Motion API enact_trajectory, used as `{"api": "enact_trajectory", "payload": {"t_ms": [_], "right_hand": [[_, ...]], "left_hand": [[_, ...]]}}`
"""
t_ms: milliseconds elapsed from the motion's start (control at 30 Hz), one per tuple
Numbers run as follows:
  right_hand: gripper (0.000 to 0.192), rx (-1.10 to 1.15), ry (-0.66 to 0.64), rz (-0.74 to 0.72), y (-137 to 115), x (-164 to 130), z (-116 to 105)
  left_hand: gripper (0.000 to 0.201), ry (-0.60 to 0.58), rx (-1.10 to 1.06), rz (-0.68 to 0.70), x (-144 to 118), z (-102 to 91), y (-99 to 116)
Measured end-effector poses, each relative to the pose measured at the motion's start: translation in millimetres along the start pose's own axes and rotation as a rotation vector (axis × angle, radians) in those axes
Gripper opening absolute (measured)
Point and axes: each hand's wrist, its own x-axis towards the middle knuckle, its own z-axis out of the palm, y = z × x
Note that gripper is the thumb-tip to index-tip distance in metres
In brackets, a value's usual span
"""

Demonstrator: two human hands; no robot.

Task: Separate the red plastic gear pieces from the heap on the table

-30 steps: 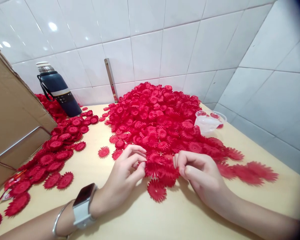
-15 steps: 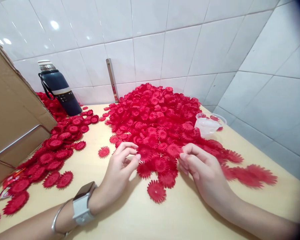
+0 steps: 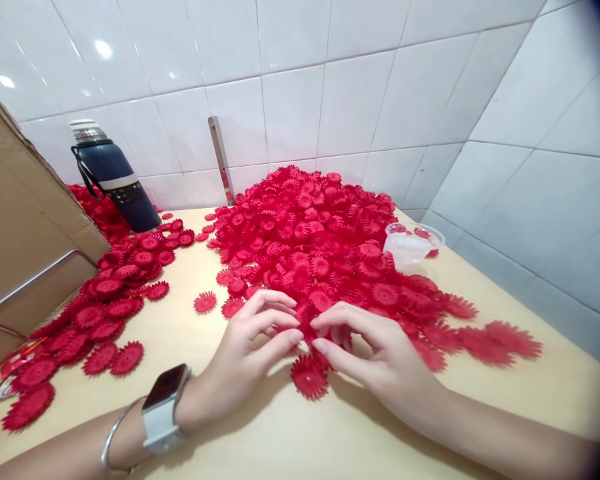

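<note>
From afar I judge the red toothed disc (image 3: pixel 309 378), on the table (image 3: pixel 260 433) at the near edge of the heap (image 3: pixel 300 220), light and bendable, best pinched by its rim; the right hand (image 3: pixel 380 350) has thumb and forefinger apart, the grip of the left hand (image 3: pixel 250 343) I cannot tell.

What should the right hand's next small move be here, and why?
Probably pinch the front red disc with the right hand: the disc lies mostly uncovered at the near edge of the red pile, close to that hand's thumb. Whether the right hand or the left hand holds anything is unclear.
</note>
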Motion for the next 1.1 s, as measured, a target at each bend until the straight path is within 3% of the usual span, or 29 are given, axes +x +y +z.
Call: {"api": "enact_trajectory", "payload": {"t_ms": [267, 533, 767, 967, 1100], "right_hand": [[0.007, 0.080, -0.022, 0.084, -0.2, 1.1, -0.6], [0.011, 0.142, -0.067, 0.112, -0.6, 1.8, 0.0], [0.009, 0.158, -0.109, 0.066, -0.2, 2.0, -1.6], [0.010, 0.333, -0.156, 0.129, -0.9, 2.8, -3.7], [0.007, 0.322, -0.133, 0.143, -0.1, 3.1, -2.8]], "left_hand": [[0.010, -0.093, -0.093, -0.005, 2.0, -0.3, 0.0], [0.008, -0.137, -0.046, -0.007, -2.0, 0.5, 1.3], [0.003, -0.141, -0.012, 0.007, -2.9, 1.3, 3.2], [0.005, -0.101, -0.061, -0.002, -2.0, 1.8, 0.5], [0.005, -0.114, -0.094, -0.036, -3.0, 1.7, -0.5]]}}
